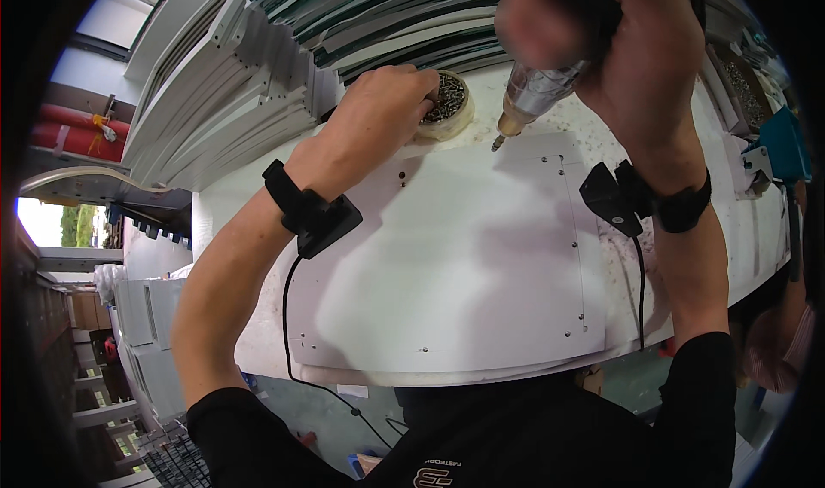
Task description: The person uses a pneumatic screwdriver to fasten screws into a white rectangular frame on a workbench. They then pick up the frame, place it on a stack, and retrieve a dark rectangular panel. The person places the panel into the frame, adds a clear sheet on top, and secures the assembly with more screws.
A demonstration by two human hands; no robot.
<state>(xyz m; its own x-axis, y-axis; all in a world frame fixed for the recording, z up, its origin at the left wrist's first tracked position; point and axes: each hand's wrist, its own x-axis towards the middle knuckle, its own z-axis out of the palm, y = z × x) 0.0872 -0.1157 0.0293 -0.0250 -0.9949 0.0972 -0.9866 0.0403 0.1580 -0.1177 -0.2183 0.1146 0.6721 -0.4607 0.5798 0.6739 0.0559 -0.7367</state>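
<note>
My right hand point(640, 71) grips a power screwdriver point(537, 88) with a silvery body and a brass-coloured nose. Its bit points down and left, just over the far edge of a white flat panel point(430, 265). Small screws or rivets dot the panel near its edges, with a few dark ones at the far left. Beyond that edge stands a round tub point(447, 129) full of small metal screws point(449, 97). My left hand point(387, 101) reaches to the tub's left side, its fingers curled together over the rim. What the fingertips pinch, if anything, is hidden.
Stacked white panels point(232, 101) rise at the far left, and dark-edged sheets point(369, 15) lie along the back. A box of small metal parts point(741, 84) and a teal object point(782, 140) are at the right. Cables hang from both wrist straps; another person's hand point(773, 346) shows at right.
</note>
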